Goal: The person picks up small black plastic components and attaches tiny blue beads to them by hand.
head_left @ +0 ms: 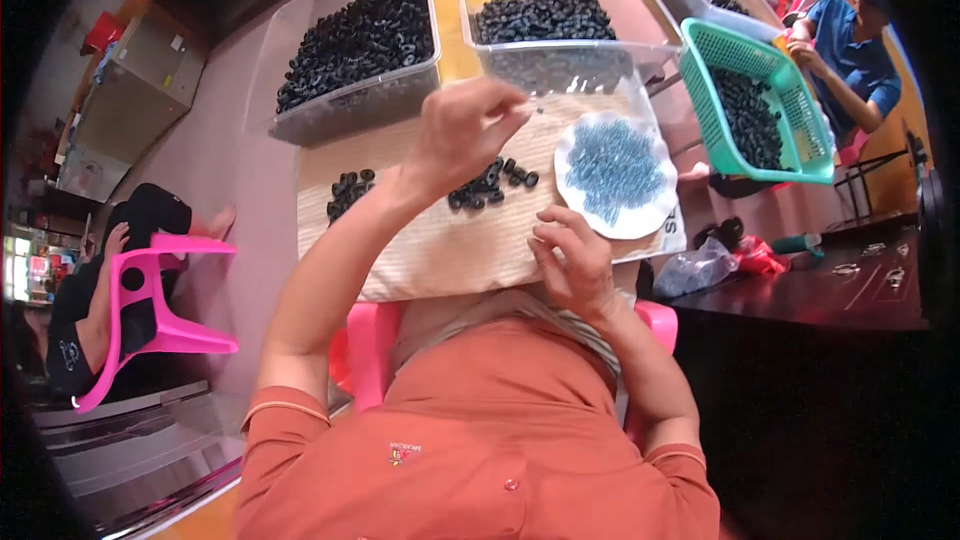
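Observation:
My left hand [465, 130] is raised over the cardboard-covered table [420, 260], in front of the clear bins. Its thumb and forefinger are a little apart, with nothing visible between them. A tiny dark piece [540, 110] shows just beyond those fingertips; whether it is in the air or lying down, I cannot tell. Small black ring-shaped parts [490, 185] lie in a loose pile beneath that wrist, and a second pile [348, 192] is farther left. Near the table's front edge, my right hand [575, 265] has curled fingers pressed together, hiding whatever they may hold. A white scalloped plate [568, 210] of small bluish pieces [612, 170] sits beside it.
Two clear bins [350, 90] [560, 65] of black parts stand at the back. A green basket [815, 155] holds more, at the right. One person [850, 60] sits at the far right; another sits left by a pink stool [170, 325]. Plastic bags [695, 270] lie on a dark surface.

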`<action>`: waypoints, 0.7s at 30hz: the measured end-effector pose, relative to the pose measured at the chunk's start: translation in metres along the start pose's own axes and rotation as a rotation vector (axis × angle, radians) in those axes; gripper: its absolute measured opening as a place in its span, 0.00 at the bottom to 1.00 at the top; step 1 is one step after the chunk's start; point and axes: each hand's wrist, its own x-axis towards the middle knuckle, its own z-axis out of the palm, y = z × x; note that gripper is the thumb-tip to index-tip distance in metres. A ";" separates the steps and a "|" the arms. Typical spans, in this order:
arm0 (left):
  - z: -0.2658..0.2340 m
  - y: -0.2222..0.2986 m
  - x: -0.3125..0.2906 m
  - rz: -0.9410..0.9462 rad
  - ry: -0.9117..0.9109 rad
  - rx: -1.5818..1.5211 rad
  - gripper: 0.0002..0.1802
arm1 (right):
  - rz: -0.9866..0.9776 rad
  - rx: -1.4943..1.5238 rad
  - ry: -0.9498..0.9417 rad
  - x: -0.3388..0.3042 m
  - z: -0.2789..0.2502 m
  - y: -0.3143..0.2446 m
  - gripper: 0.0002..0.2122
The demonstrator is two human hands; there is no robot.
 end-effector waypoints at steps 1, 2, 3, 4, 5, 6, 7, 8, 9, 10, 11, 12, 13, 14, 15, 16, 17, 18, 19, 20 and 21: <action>-0.008 -0.004 -0.021 -0.040 -0.056 0.017 0.08 | -0.005 0.020 -0.016 0.001 0.001 -0.001 0.09; -0.013 -0.012 -0.038 -0.071 -0.109 0.019 0.08 | 0.002 0.033 -0.022 0.004 0.001 -0.002 0.08; -0.018 -0.021 -0.055 -0.104 -0.178 0.097 0.10 | 0.012 0.031 -0.029 0.002 0.003 -0.001 0.08; -0.021 -0.029 -0.070 -0.115 -0.181 0.106 0.10 | 0.012 0.043 -0.040 0.001 0.005 0.000 0.08; -0.024 -0.034 -0.081 -0.105 -0.188 0.116 0.11 | -0.006 0.056 -0.035 0.000 0.006 0.001 0.08; -0.026 -0.039 -0.091 -0.093 -0.191 0.124 0.11 | -0.007 0.059 -0.036 -0.001 0.007 -0.001 0.08; -0.029 -0.035 -0.096 -0.091 -0.215 0.157 0.11 | 0.005 0.065 -0.044 -0.003 0.007 -0.002 0.08; -0.030 -0.031 -0.100 -0.090 -0.214 0.154 0.11 | 0.017 0.067 -0.052 -0.004 0.006 -0.003 0.08; -0.029 -0.027 -0.102 -0.076 -0.236 0.191 0.11 | 0.016 0.063 -0.052 -0.005 0.006 -0.003 0.08; -0.029 -0.022 -0.103 -0.064 -0.256 0.229 0.11 | 0.016 0.078 -0.056 -0.006 0.008 -0.003 0.08; -0.027 -0.018 -0.103 -0.062 -0.252 0.226 0.11 | 0.016 0.092 -0.060 -0.008 0.009 -0.002 0.07; -0.022 -0.014 -0.100 0.022 -0.263 0.262 0.12 | 0.014 0.087 -0.062 -0.009 0.010 -0.003 0.07; -0.017 -0.009 -0.098 0.106 -0.272 0.300 0.13 | 0.034 0.093 -0.074 -0.010 0.011 -0.003 0.07; -0.008 -0.007 -0.098 0.181 -0.248 0.328 0.09 | 0.055 0.099 -0.086 -0.011 0.012 -0.004 0.07; -0.002 -0.006 -0.098 0.181 -0.242 0.326 0.09 | 0.053 0.094 -0.088 -0.012 0.013 -0.004 0.07; 0.003 -0.007 -0.098 0.207 -0.287 0.400 0.06 | 0.054 0.095 -0.084 -0.013 0.014 -0.004 0.07; 0.008 -0.008 -0.099 0.232 -0.333 0.473 0.03 | 0.055 0.095 -0.080 -0.013 0.015 -0.004 0.07; 0.013 -0.010 -0.099 0.255 -0.343 0.510 0.01 | 0.055 0.090 -0.080 -0.014 0.015 -0.004 0.07; 0.015 -0.009 -0.098 0.260 -0.342 0.504 0.01 | 0.076 0.104 -0.084 -0.015 0.014 -0.003 0.07; 0.016 -0.008 -0.098 0.258 -0.378 0.540 0.01 | 0.098 0.118 -0.087 -0.016 0.013 -0.003 0.07; 0.017 -0.007 -0.097 0.256 -0.414 0.575 0.01 | 0.102 0.110 -0.084 -0.016 0.013 -0.002 0.07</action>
